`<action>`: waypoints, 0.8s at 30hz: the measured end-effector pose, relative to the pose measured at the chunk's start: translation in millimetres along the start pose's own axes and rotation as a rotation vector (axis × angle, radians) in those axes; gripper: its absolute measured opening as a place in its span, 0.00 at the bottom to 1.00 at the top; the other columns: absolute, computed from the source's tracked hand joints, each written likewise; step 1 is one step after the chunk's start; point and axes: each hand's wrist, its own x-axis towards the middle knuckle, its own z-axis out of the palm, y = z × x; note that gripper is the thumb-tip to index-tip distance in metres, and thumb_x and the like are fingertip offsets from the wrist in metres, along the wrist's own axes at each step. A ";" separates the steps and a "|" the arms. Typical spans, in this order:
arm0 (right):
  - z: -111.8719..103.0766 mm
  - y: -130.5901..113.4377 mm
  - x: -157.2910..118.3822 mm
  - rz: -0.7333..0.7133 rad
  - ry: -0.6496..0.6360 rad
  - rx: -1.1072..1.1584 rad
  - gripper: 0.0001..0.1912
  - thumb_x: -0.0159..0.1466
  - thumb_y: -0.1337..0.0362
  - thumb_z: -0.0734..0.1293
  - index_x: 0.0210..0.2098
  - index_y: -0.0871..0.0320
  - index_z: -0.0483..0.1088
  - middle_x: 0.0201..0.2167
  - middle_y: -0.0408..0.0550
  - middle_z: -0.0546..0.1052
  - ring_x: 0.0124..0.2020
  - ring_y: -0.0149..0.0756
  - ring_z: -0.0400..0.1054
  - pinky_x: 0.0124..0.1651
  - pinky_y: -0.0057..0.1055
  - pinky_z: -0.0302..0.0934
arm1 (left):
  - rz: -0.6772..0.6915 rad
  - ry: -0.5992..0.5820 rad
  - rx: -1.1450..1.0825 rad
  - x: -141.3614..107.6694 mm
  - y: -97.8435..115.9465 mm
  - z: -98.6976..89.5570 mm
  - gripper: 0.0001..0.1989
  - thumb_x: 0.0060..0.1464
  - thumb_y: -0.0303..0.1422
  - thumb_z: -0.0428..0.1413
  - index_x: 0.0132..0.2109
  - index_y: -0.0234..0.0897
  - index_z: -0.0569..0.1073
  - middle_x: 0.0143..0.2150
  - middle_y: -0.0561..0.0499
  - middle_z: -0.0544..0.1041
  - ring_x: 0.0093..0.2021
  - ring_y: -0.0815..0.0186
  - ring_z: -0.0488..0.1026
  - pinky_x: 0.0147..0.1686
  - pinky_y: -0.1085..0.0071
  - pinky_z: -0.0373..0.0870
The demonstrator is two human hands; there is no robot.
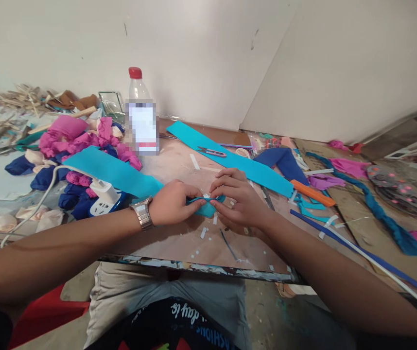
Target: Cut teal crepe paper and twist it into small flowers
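Note:
Both my hands meet over the near middle of the table, pinching a turquoise fabric strip (207, 209). My left hand (174, 201) has its thumb and forefinger closed on the strip's folded edge. From the other side, my right hand (239, 197) grips the same edge between thumb and fingertips. A small white bit shows between the fingertips, too small to name. The strip seems to join the wide turquoise band (113, 170) running out to the left, though my left hand hides the link. Beyond my hands lies another turquoise band (237, 163) with thread snips (212, 152) on it.
At left are a pile of pink and blue fabric pieces (80, 141) and a white charger (104, 192) with its cable. A red-capped bottle (139, 90) stands behind a blurred phone (143, 126). An orange-handled cutter (312, 193) and a twisted blue strip (376, 209) lie at right.

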 end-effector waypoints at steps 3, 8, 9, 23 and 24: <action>0.5 0.9 -1.4 0.000 -0.007 -0.023 0.03 0.67 0.62 0.70 0.37 0.51 0.77 0.37 0.48 0.82 0.55 0.49 0.68 0.60 0.51 0.59 | -0.023 -0.029 -0.036 1.1 0.2 -2.3 0.18 0.66 0.39 0.55 0.30 0.36 0.77 0.26 0.54 0.78 0.26 0.69 0.69 0.30 0.70 0.57; 0.8 3.6 -4.1 0.040 0.002 -0.038 0.04 0.67 0.62 0.70 0.37 0.50 0.79 0.31 0.46 0.82 0.56 0.50 0.70 0.58 0.52 0.56 | 0.004 -0.084 -0.114 1.9 0.5 -5.7 0.15 0.66 0.34 0.52 0.32 0.36 0.77 0.27 0.54 0.77 0.28 0.69 0.69 0.30 0.70 0.58; 0.8 4.0 -4.3 0.046 0.004 -0.036 0.04 0.67 0.62 0.70 0.37 0.50 0.79 0.30 0.47 0.82 0.56 0.50 0.70 0.58 0.52 0.56 | 0.013 -0.088 -0.116 1.8 0.6 -6.0 0.14 0.65 0.32 0.52 0.33 0.36 0.78 0.28 0.54 0.78 0.28 0.69 0.70 0.31 0.70 0.59; 7.1 4.5 -5.8 -0.102 0.084 -0.054 0.02 0.66 0.65 0.72 0.39 0.52 0.78 0.36 0.47 0.82 0.52 0.45 0.73 0.56 0.46 0.61 | -0.055 -0.194 -0.172 4.0 1.6 -7.8 0.10 0.58 0.30 0.53 0.32 0.33 0.78 0.26 0.55 0.73 0.28 0.70 0.66 0.30 0.72 0.58; 7.0 4.7 -5.7 -0.110 0.090 -0.054 0.02 0.66 0.65 0.72 0.39 0.52 0.78 0.35 0.46 0.82 0.52 0.45 0.73 0.56 0.46 0.61 | -0.056 -0.204 -0.186 4.4 1.7 -8.5 0.10 0.57 0.28 0.52 0.33 0.33 0.78 0.26 0.55 0.73 0.28 0.70 0.66 0.31 0.72 0.58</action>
